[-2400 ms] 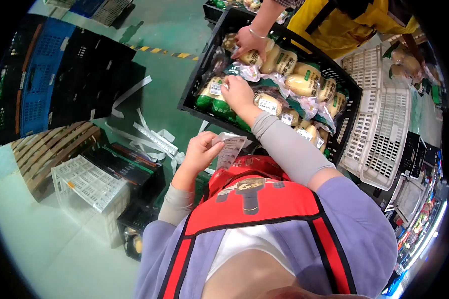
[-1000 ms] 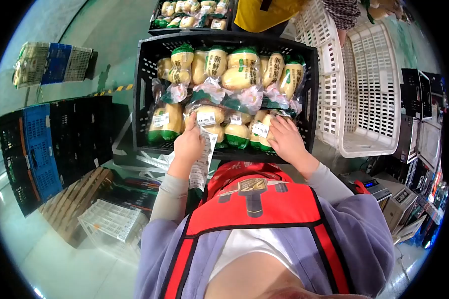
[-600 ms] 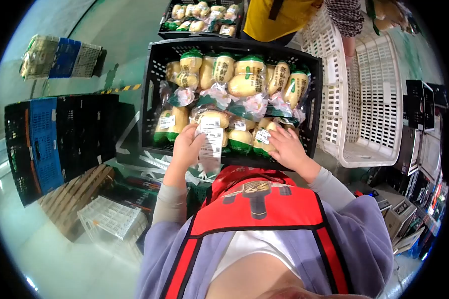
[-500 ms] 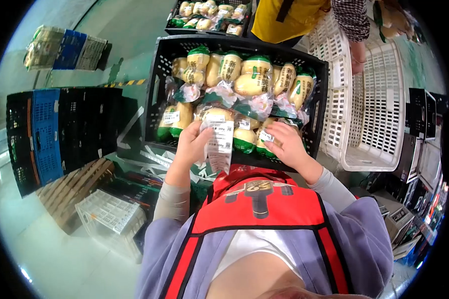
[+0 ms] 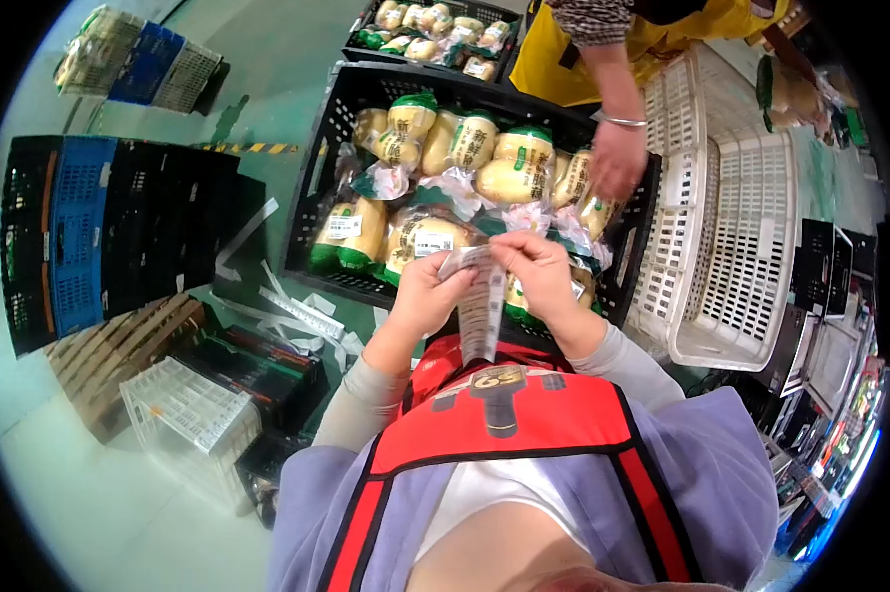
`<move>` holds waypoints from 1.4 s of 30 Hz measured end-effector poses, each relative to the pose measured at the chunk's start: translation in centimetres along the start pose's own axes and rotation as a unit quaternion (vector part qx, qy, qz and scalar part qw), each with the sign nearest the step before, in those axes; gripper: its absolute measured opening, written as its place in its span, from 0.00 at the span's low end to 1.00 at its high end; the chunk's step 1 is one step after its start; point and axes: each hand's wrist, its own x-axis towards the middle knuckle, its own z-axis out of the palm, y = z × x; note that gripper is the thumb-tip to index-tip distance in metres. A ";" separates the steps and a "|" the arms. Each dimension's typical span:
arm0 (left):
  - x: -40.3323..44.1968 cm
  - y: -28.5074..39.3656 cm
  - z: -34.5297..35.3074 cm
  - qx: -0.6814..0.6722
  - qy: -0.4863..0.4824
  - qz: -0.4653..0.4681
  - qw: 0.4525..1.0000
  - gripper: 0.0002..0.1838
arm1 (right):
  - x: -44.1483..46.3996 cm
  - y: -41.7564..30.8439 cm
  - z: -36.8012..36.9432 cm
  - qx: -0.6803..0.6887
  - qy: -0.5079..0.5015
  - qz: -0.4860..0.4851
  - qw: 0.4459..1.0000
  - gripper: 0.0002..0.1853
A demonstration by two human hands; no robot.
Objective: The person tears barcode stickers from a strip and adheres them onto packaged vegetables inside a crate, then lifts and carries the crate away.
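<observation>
A long strip of printed white labels point(image 5: 481, 321) hangs between my hands over the near side of a black crate point(image 5: 317, 187). My left hand point(image 5: 431, 296) is closed on the strip's upper left part, thumb on top. At the strip's top end, my right hand point(image 5: 542, 278) pinches with thumb and fingertips. Beneath and beyond them, the crate holds several clear bags of pale lotus root point(image 5: 516, 163) with green ends. White labels show on some near bags, including a bag point(image 5: 430, 237) just beyond my left hand. My right hand partly hides another near bag.
Another person's hand point(image 5: 618, 163) with a bracelet reaches onto bags at the crate's right. White basket crates point(image 5: 726, 345) stand on the right. A second black crate point(image 5: 509, 59) of bags is behind. Stacked crates point(image 5: 80, 237) and a wooden pallet point(image 5: 119, 365) stand left.
My right hand has left a near bag and moved left to the top of the label strip. My left hand has shifted right with it. The other person's hand has come over the crate.
</observation>
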 end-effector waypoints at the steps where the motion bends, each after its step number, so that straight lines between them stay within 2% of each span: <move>1: -0.1 0.4 -0.1 0.027 -0.001 -0.015 1.000 0.06 | 0.5 -1.0 -0.2 0.027 0.005 0.021 0.999 0.07; 3: -0.1 0.3 -0.6 -0.007 0.014 -0.038 0.999 0.07 | 2.1 -2.7 -1.0 0.008 -0.009 0.021 1.000 0.08; 4: -0.2 0.3 -1.2 0.028 0.013 -0.040 0.999 0.07 | 3.3 -2.8 -1.4 -0.071 -0.011 -0.026 0.997 0.09; 6: -0.3 -0.5 -2.3 0.100 0.033 -0.038 0.994 0.06 | 6.0 -5.5 -1.2 -0.133 -0.019 -0.064 0.989 0.10; 7: -0.3 -1.2 -2.8 0.097 0.038 -0.040 0.994 0.06 | 8.1 -6.1 -1.0 -0.145 -0.051 -0.120 0.981 0.08; 9: -0.3 -2.4 -3.6 0.127 0.061 0.082 0.987 0.05 | 12.6 -7.4 -0.4 -0.267 -0.119 -0.238 0.926 0.11; 11: -0.5 -0.9 -4.1 0.166 0.048 0.066 0.983 0.05 | 17.7 -7.3 1.4 -0.338 -0.198 -0.339 0.855 0.13; 12: -0.5 -1.3 -4.2 0.141 0.038 0.086 0.985 0.05 | 20.1 -6.7 2.7 -0.365 -0.239 -0.292 0.851 0.15; 13: -0.4 -1.6 -4.2 0.116 0.029 0.106 0.987 0.06 | 21.6 -7.3 4.4 -0.438 -0.273 -0.284 0.808 0.16; 14: -0.4 -1.7 -4.3 0.120 0.022 0.116 0.986 0.11 | 23.1 -6.8 6.1 -0.453 -0.292 -0.305 0.786 0.16; 15: -0.5 -1.6 -4.3 0.114 0.029 0.114 0.987 0.11 | 24.8 -5.6 7.5 -0.458 -0.326 -0.302 0.770 0.17; 17: -0.8 -1.5 -4.6 0.120 0.005 0.102 0.987 0.19 | 27.2 -4.3 10.1 -0.526 -0.381 -0.296 0.701 0.18; 18: -0.9 -1.5 -4.9 0.136 0.001 0.117 0.984 0.21 | 28.0 -3.7 11.1 -0.526 -0.389 -0.295 0.697 0.18; 20: -1.0 -1.8 -5.4 0.104 0.005 0.098 0.990 0.20 | 29.5 -2.4 12.7 -0.572 -0.436 -0.241 0.651 0.20; 22: -1.0 -2.0 -5.9 0.073 0.007 0.079 0.994 0.19 | 30.5 -0.7 13.9 -0.590 -0.449 -0.225 0.632 0.21; 23: -1.0 -1.9 -6.2 0.009 -0.004 0.029 1.000 0.16 | 31.2 0.4 14.3 -0.608 -0.454 -0.210 0.616 0.22; 24: -0.9 -1.8 -6.5 -0.055 -0.017 -0.020 0.998 0.14 | 32.4 2.2 14.4 -0.596 -0.472 -0.186 0.622 0.23; 25: -0.7 -1.8 -6.7 -0.059 -0.014 -0.022 0.998 0.14 | 32.0 2.1 14.6 -0.596 -0.476 -0.185 0.620 0.23; 27: -0.3 -1.9 -7.0 -0.126 -0.003 -0.027 0.992 0.09 | 30.3 0.7 14.9 -0.664 -0.473 -0.201 0.542 0.24; 28: -0.1 -2.2 -7.0 -0.128 -0.003 -0.028 0.991 0.09 | 30.0 0.6 14.7 -0.664 -0.461 -0.212 0.550 0.23; 29: 0.2 -2.7 -7.0 -0.089 0.027 0.019 0.995 0.09 | 30.1 1.0 14.5 -0.663 -0.462 -0.211 0.550 0.23; 30: 0.4 -3.2 -7.0 -0.047 0.056 0.067 0.995 0.08 | 30.2 1.6 14.1 -0.697 -0.410 -0.288 0.513 0.20; 31: 0.7 -3.4 -7.1 -0.047 0.054 0.065 0.995 0.08 | 30.3 2.3 13.7 -0.724 -0.351 -0.362 0.470 0.18; 32: 0.9 -3.6 -7.1 -0.027 0.089 0.080 0.993 0.08 | 30.5 2.9 13.4 -0.721 -0.318 -0.405 0.463 0.13; 33: 1.2 -3.6 -7.2 -0.008 0.123 0.095 0.988 0.07 | 30.6 3.4 13.0 -0.721 -0.316 -0.405 0.465 0.13; 34: 1.4 -3.5 -7.2 -0.006 0.122 0.095 0.988 0.07 | 30.0 3.4 12.8 -0.726 -0.310 -0.388 0.476 0.12; 36: 1.9 -3.3 -7.4 -0.085 0.145 0.036 0.985 0.08 | 29.5 3.8 12.2 -0.740 -0.297 -0.324 0.509 0.11; 42: 2.5 -3.1 -7.3 -0.110 0.126 0.016 0.986 0.09 | 29.2 3.5 11.6 -0.729 -0.203 -0.341 0.557 0.14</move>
